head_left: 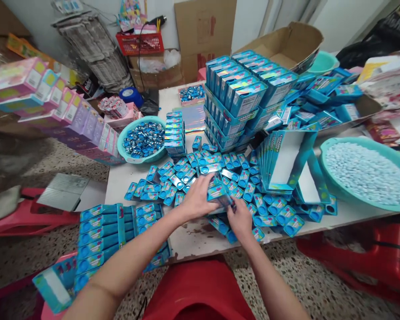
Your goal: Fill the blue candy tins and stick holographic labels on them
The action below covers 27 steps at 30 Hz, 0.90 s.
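Observation:
Over the front middle of the table, my left hand (pixel 196 198) is wrapped around a small blue printed box (pixel 216 192). My right hand (pixel 240 221) is closed at the near right end of that same box, its fingertips pressed to the dark edge; the exact grip is partly hidden. Beneath and around both hands lie many loose small blue boxes (pixel 188 173), most with a round mark on one end. Right of my hands, a nested stack of blue display trays (pixel 276 162) with white insides stands upright.
Filled blue trays are stacked (pixel 235 100) at the back. A teal bowl of blue-and-silver round pieces (pixel 144 138) stands left; a teal basin of pale blue pieces (pixel 366 171) stands right. More filled trays (pixel 96 240) sit front left. A red stool (pixel 200 289) is below.

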### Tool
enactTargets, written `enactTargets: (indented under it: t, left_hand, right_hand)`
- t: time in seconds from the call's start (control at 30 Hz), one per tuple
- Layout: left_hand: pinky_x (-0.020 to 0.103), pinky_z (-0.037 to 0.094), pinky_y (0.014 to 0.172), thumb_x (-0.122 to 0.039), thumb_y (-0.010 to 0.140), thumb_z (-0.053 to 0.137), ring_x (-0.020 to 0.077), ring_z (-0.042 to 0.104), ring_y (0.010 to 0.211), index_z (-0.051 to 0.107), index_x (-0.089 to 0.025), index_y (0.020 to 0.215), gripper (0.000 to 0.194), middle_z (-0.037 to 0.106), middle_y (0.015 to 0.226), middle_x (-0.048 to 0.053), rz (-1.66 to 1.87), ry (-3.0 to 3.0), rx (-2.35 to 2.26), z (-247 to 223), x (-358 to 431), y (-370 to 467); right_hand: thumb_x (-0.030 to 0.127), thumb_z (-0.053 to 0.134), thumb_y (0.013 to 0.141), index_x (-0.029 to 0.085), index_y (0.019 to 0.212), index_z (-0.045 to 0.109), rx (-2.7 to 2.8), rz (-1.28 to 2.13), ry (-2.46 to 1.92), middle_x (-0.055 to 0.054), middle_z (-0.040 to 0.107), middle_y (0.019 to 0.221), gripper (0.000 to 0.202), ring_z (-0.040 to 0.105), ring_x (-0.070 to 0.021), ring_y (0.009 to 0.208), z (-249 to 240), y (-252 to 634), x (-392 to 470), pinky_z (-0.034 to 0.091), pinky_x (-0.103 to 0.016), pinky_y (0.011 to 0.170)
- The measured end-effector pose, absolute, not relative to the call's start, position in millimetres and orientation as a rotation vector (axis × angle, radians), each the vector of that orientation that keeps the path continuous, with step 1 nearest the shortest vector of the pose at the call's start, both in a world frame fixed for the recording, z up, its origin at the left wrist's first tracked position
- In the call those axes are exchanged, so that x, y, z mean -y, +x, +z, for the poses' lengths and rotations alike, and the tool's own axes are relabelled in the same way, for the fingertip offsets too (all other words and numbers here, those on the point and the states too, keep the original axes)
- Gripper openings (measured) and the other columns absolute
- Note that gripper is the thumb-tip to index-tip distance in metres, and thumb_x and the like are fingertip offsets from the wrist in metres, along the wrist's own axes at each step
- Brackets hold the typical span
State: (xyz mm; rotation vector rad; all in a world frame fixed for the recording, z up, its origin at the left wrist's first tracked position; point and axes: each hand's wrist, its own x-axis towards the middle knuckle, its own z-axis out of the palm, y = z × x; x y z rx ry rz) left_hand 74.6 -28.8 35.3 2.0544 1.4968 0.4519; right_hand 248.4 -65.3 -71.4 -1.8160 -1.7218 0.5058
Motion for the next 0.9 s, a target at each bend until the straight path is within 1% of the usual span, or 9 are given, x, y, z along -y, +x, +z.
enactTargets:
  t: [0.07, 0.17, 0.33, 0.43, 0.53, 0.6, 0.7, 0.8, 0.9]
  left_hand:
    - [0.043, 0.039, 0.092, -0.029, 0.068, 0.063, 0.0296, 0.045, 0.111, 0.028, -0.014, 0.138, 0.080, 0.048, 0.118, 0.014, 0.338, 2.190, -1.592, 16.2, 10.9, 89.7]
    - [0.046, 0.035, 0.096, -0.022, 0.070, 0.058, 0.0321, 0.041, 0.117, 0.027, -0.012, 0.140, 0.077, 0.045, 0.126, 0.018, 0.245, 2.389, -1.716, -3.6, 6.1, 99.0]
    - [0.048, 0.025, 0.104, -0.018, 0.085, 0.040, 0.0296, 0.026, 0.132, 0.029, -0.020, 0.141, 0.057, 0.035, 0.142, 0.012, 0.208, 2.654, -1.863, -15.6, 23.7, 103.9]
    - [0.052, 0.022, 0.105, -0.023, 0.088, 0.040, 0.0312, 0.019, 0.136, 0.028, -0.024, 0.141, 0.055, 0.025, 0.149, 0.007, 0.247, 2.650, -1.955, -18.3, 29.1, 107.2]
    - [0.053, 0.022, 0.105, -0.039, 0.084, 0.049, 0.0326, 0.017, 0.136, 0.027, -0.025, 0.141, 0.063, 0.025, 0.149, 0.008, 0.340, 2.596, -1.854, -12.0, 30.0, 89.4]
    - [0.050, 0.023, 0.106, -0.044, 0.083, 0.049, 0.0302, 0.019, 0.136, 0.029, -0.024, 0.140, 0.064, 0.028, 0.147, 0.009, 0.443, 2.468, -1.903, -4.9, 30.7, 54.3]
    - [0.046, 0.025, 0.106, -0.030, 0.086, 0.043, 0.0275, 0.027, 0.133, 0.036, -0.022, 0.136, 0.051, 0.031, 0.144, 0.012, 0.506, 1.989, -2.349, 0.1, 32.4, -27.2]
    - [0.048, 0.032, 0.099, -0.040, 0.081, 0.049, 0.0354, 0.031, 0.129, 0.035, -0.017, 0.136, 0.061, 0.031, 0.142, 0.019, 0.296, 1.173, -2.639, -9.1, 31.7, -106.4]
    - [0.039, 0.039, 0.092, -0.049, 0.075, 0.056, 0.0324, 0.044, 0.121, 0.032, -0.016, 0.137, 0.074, 0.044, 0.132, 0.020, 0.262, 0.797, -2.512, -29.2, 26.6, -148.7]
  right_hand:
    - [0.024, 0.040, 0.082, 0.016, 0.100, 0.062, 1.740, 0.504, -1.810, -0.007, 0.058, 0.084, 0.029, 0.053, -0.0177, 0.067, -78.1, 244.8, 63.2, 0.044, -0.031, 0.064]
    - [0.024, 0.039, 0.081, 0.015, 0.097, 0.062, 1.755, 0.467, -1.814, -0.008, 0.057, 0.085, 0.030, 0.052, -0.0182, 0.067, -79.2, 243.8, 65.7, 0.043, -0.030, 0.062]
    - [0.028, 0.039, 0.081, 0.016, 0.097, 0.062, 1.777, 0.501, -1.838, -0.008, 0.058, 0.086, 0.030, 0.052, -0.0175, 0.066, -79.0, 247.9, 65.6, 0.041, -0.029, 0.059]
    - [0.035, 0.038, 0.084, 0.015, 0.097, 0.062, 1.761, 0.529, -1.853, -0.008, 0.058, 0.085, 0.033, 0.052, -0.0174, 0.063, -77.7, 247.7, 64.1, 0.040, -0.030, 0.058]
    - [0.046, 0.040, 0.085, 0.013, 0.103, 0.059, 1.742, 0.476, -1.792, -0.010, 0.057, 0.086, 0.043, 0.051, -0.0181, 0.064, -67.6, 248.2, 67.3, 0.043, -0.032, 0.058]
    - [0.050, 0.046, 0.084, 0.011, 0.111, 0.056, 1.718, 0.397, -1.702, -0.013, 0.055, 0.093, 0.048, 0.053, -0.0201, 0.072, -57.2, 250.2, 73.4, 0.045, -0.032, 0.059]
    - [0.044, 0.055, 0.082, 0.012, 0.115, 0.054, 1.703, 0.299, -1.546, -0.017, 0.052, 0.104, 0.046, 0.054, -0.0246, 0.090, -43.4, 253.8, 86.7, 0.049, -0.034, 0.061]
    - [0.038, 0.057, 0.082, 0.015, 0.113, 0.056, 1.749, 0.261, -1.426, -0.016, 0.052, 0.104, 0.039, 0.053, -0.0262, 0.095, -37.7, 252.7, 99.2, 0.050, -0.038, 0.068]
    - [0.037, 0.054, 0.084, 0.017, 0.109, 0.057, 1.789, 0.304, -1.364, -0.015, 0.051, 0.104, 0.033, 0.054, -0.0250, 0.091, -38.8, 245.7, 106.7, 0.051, -0.038, 0.065]
